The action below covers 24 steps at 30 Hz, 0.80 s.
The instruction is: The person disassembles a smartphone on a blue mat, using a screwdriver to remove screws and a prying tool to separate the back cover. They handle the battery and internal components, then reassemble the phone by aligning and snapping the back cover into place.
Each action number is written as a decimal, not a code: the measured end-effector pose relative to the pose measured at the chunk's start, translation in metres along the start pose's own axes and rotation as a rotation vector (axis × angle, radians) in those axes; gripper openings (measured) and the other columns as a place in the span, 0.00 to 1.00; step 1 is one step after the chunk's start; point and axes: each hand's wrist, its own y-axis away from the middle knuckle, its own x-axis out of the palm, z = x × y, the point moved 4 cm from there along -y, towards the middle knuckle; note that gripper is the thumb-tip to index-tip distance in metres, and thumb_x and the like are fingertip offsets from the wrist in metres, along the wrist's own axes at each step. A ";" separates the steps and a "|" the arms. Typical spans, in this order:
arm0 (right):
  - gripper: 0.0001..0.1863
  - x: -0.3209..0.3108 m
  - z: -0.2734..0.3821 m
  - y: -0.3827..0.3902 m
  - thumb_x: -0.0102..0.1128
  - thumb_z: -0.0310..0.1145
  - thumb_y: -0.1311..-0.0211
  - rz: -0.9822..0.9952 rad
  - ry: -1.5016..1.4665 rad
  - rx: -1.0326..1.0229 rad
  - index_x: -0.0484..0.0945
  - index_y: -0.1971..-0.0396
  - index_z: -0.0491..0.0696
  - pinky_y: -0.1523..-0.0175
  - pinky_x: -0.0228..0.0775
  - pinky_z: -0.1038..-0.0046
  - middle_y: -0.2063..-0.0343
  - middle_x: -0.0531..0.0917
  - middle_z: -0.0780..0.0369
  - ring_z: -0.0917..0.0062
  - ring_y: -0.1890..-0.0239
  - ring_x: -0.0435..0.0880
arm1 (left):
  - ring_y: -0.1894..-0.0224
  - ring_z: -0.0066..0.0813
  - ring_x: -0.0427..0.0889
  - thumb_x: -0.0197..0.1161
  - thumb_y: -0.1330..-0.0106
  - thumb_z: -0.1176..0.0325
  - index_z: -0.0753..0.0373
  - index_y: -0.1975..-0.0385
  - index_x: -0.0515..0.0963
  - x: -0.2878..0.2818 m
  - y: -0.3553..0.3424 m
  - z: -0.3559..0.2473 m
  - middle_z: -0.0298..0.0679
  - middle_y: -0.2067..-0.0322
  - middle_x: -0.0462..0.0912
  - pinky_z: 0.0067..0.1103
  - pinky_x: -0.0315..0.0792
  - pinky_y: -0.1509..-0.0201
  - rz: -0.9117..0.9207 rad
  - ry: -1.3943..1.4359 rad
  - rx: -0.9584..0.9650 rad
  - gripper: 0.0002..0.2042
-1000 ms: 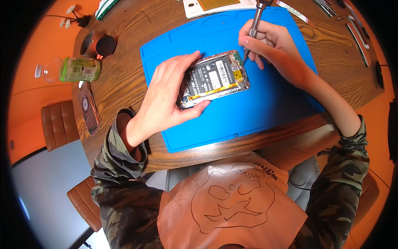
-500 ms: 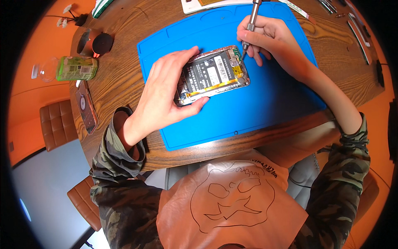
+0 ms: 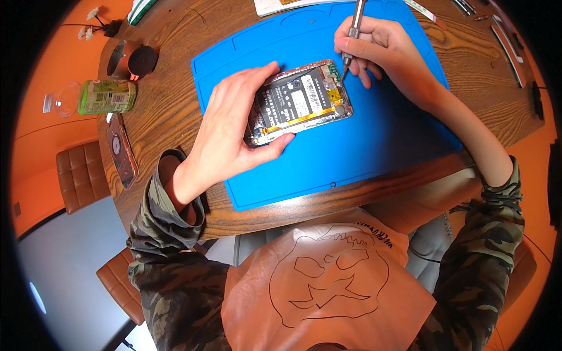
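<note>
An opened smartphone [image 3: 301, 100] with its back cover off lies on a blue work mat [image 3: 363, 140], its battery and circuit board exposed. My left hand [image 3: 231, 126] grips the phone's left end, thumb below and fingers above. My right hand [image 3: 380, 50] holds a slim metal screwdriver [image 3: 353, 32] upright, its tip touching the phone's upper right corner.
The mat lies on a round wooden table [image 3: 170, 111]. At the left are a green-labelled plastic bottle [image 3: 96, 97] on its side, a dark phone [image 3: 121, 149], and a small round black object [image 3: 140, 59]. Tools and strips lie along the far right edge [image 3: 506, 41]. Brown chairs [image 3: 79, 175] stand left.
The phone and both hands sit slightly higher and more left in the picture as the view shifted. The screwdriver tip stays at the phone's upper right corner.
</note>
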 end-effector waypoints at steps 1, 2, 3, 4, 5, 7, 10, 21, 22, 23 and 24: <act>0.14 0.000 0.000 0.000 0.55 0.45 0.24 -0.002 -0.002 -0.002 0.80 0.59 0.48 0.75 0.58 0.88 0.76 0.80 0.68 0.90 0.80 0.77 | 0.36 0.48 0.72 0.75 0.48 0.59 0.65 0.29 0.64 0.000 0.000 0.000 0.48 0.37 0.75 0.39 0.63 0.30 0.006 0.000 0.003 0.45; 0.14 0.000 -0.001 0.001 0.56 0.45 0.24 -0.005 -0.004 -0.003 0.80 0.59 0.49 0.76 0.58 0.88 0.76 0.80 0.68 0.90 0.80 0.77 | 0.36 0.47 0.71 0.76 0.49 0.61 0.64 0.28 0.63 0.000 0.000 0.000 0.47 0.36 0.74 0.39 0.63 0.30 0.011 -0.004 0.004 0.46; 0.14 0.000 -0.001 0.001 0.56 0.45 0.24 -0.010 -0.003 0.002 0.80 0.59 0.48 0.76 0.58 0.88 0.76 0.80 0.68 0.90 0.80 0.77 | 0.36 0.47 0.71 0.76 0.49 0.61 0.64 0.28 0.63 0.000 0.000 0.000 0.47 0.36 0.74 0.39 0.63 0.29 0.013 0.000 0.004 0.46; 0.14 -0.001 -0.002 0.001 0.56 0.45 0.24 -0.015 -0.003 0.007 0.80 0.59 0.48 0.76 0.58 0.88 0.76 0.80 0.68 0.90 0.80 0.77 | 0.36 0.47 0.71 0.75 0.49 0.61 0.64 0.28 0.63 0.000 0.001 0.001 0.47 0.36 0.74 0.39 0.63 0.29 0.014 0.000 0.004 0.46; 0.14 -0.001 -0.002 0.001 0.56 0.45 0.24 -0.020 -0.002 0.013 0.79 0.59 0.48 0.76 0.57 0.88 0.76 0.80 0.68 0.90 0.80 0.77 | 0.36 0.47 0.71 0.75 0.49 0.61 0.64 0.28 0.62 0.000 0.001 0.001 0.47 0.36 0.74 0.39 0.63 0.29 0.014 -0.003 0.001 0.46; 0.14 -0.004 0.000 0.000 0.56 0.45 0.24 -0.047 -0.016 0.006 0.79 0.59 0.48 0.76 0.57 0.88 0.76 0.79 0.68 0.91 0.81 0.75 | 0.36 0.47 0.71 0.75 0.49 0.62 0.64 0.28 0.63 0.000 0.001 0.001 0.47 0.36 0.74 0.39 0.63 0.29 0.016 -0.002 0.000 0.46; 0.14 -0.005 0.005 -0.003 0.55 0.43 0.23 -0.048 -0.078 0.006 0.79 0.61 0.47 0.76 0.57 0.86 0.77 0.78 0.68 0.89 0.81 0.73 | 0.35 0.47 0.71 0.75 0.49 0.62 0.64 0.28 0.63 0.000 0.001 0.001 0.47 0.36 0.74 0.39 0.63 0.29 0.017 -0.003 0.000 0.46; 0.10 -0.002 0.003 -0.002 0.58 0.35 0.26 -0.268 -0.203 0.146 0.76 0.66 0.45 0.73 0.63 0.84 0.77 0.76 0.68 0.87 0.79 0.72 | 0.36 0.48 0.71 0.75 0.49 0.62 0.65 0.29 0.63 0.000 0.001 0.002 0.48 0.36 0.74 0.39 0.62 0.29 0.021 0.001 0.001 0.45; 0.10 -0.002 0.003 -0.003 0.58 0.36 0.26 -0.272 -0.227 0.135 0.76 0.66 0.45 0.73 0.63 0.84 0.77 0.76 0.67 0.87 0.79 0.72 | 0.36 0.48 0.71 0.75 0.49 0.62 0.65 0.29 0.63 0.000 0.000 0.002 0.48 0.36 0.74 0.39 0.62 0.29 0.019 0.000 0.003 0.45; 0.10 -0.002 0.002 -0.004 0.58 0.36 0.26 -0.276 -0.251 0.125 0.76 0.66 0.45 0.74 0.64 0.84 0.77 0.76 0.67 0.87 0.80 0.72 | 0.36 0.48 0.71 0.75 0.49 0.62 0.65 0.29 0.63 0.000 0.000 0.002 0.48 0.36 0.74 0.39 0.62 0.29 0.018 -0.003 0.002 0.45; 0.10 -0.003 0.002 -0.005 0.59 0.36 0.25 -0.307 -0.272 0.106 0.76 0.66 0.45 0.74 0.64 0.84 0.77 0.77 0.67 0.87 0.80 0.72 | 0.36 0.48 0.71 0.75 0.49 0.62 0.65 0.29 0.63 0.000 0.000 0.002 0.48 0.36 0.74 0.39 0.62 0.29 0.017 0.000 0.007 0.45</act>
